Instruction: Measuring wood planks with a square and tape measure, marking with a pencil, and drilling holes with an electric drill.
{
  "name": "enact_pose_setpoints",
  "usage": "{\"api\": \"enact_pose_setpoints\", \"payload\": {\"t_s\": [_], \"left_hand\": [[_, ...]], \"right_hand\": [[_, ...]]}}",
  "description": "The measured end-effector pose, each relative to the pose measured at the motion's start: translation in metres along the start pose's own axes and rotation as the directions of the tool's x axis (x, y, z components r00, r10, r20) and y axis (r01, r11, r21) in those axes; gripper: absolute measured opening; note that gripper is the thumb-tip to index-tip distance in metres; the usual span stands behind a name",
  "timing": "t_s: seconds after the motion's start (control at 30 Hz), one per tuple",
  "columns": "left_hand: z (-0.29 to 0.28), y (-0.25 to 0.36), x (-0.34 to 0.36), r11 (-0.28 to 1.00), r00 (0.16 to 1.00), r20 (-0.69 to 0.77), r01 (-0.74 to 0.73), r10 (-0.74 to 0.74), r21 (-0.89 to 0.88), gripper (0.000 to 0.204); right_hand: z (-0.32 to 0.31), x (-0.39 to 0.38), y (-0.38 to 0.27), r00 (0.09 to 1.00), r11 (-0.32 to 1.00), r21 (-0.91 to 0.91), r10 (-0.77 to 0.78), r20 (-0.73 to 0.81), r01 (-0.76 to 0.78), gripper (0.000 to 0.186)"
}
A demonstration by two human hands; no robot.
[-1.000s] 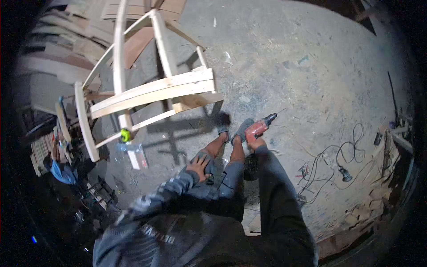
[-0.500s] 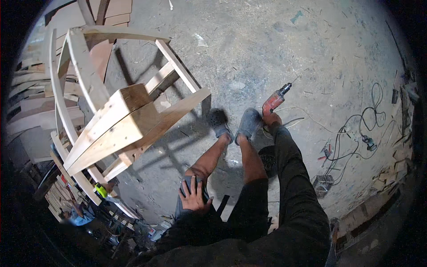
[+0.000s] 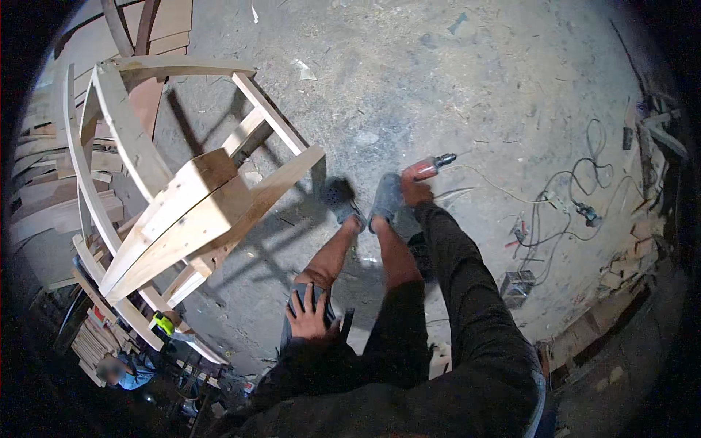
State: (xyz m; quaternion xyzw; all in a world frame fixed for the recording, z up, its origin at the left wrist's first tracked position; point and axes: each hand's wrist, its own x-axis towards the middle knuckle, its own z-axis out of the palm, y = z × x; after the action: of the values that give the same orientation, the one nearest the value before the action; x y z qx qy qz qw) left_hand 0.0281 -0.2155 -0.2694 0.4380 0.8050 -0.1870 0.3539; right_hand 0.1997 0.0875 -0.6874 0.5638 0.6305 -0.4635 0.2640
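My right hand (image 3: 416, 191) grips a red and black power drill (image 3: 423, 168) above the concrete floor, its bit pointing right, beside my right foot in a grey clog. My left hand (image 3: 310, 315) rests palm-down on my left thigh, fingers spread. To my left stands a pale wooden frame (image 3: 208, 201) of curved and straight members, with a block of joined boards nearest me. A lime-green object (image 3: 163, 323), perhaps a tape measure, sits at its lower part; I cannot make out exactly what it is.
Stacked cut boards (image 3: 55, 164) line the far left. A co-worker in blue (image 3: 135, 372) is at the lower left among timber. Tangled cables (image 3: 569, 212) and a small metal box (image 3: 518, 288) lie right, near wood scraps (image 3: 631, 259). A dark round object (image 3: 420, 255) is behind my right arm.
The view has turned since one second ago, showing the frame from another angle. Since half a second ago the drill has moved a little left and tilted flatter. My left hand still rests on my thigh.
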Motion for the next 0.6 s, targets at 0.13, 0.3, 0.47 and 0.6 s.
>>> {"api": "enact_pose_setpoints", "payload": {"t_s": [0.13,0.3,0.47,0.6], "left_hand": [[-0.009,-0.014,-0.009,0.988,0.999,0.026,-0.035,0.039,-0.153,0.072],[-0.042,-0.033,-0.018,0.783,0.995,0.006,0.085,-0.103,-0.616,0.051],[-0.108,-0.063,0.004,0.064,0.872,-0.245,-0.241,-0.424,-0.968,0.037],[-0.171,-0.114,0.025,-0.485,0.725,0.038,-0.42,-0.688,-0.767,0.043]], "right_hand": [[-0.027,-0.056,-0.032,0.913,0.907,-0.227,-0.389,-0.125,0.355,0.04],[-0.146,-0.196,-0.144,0.762,0.757,0.242,-0.47,-0.445,0.608,0.03],[-0.277,-0.339,-0.308,0.69,0.691,0.182,-0.587,-0.423,0.7,0.034],[-0.283,-0.399,-0.454,0.312,0.359,-0.195,-0.921,-0.234,0.913,0.041]]}}
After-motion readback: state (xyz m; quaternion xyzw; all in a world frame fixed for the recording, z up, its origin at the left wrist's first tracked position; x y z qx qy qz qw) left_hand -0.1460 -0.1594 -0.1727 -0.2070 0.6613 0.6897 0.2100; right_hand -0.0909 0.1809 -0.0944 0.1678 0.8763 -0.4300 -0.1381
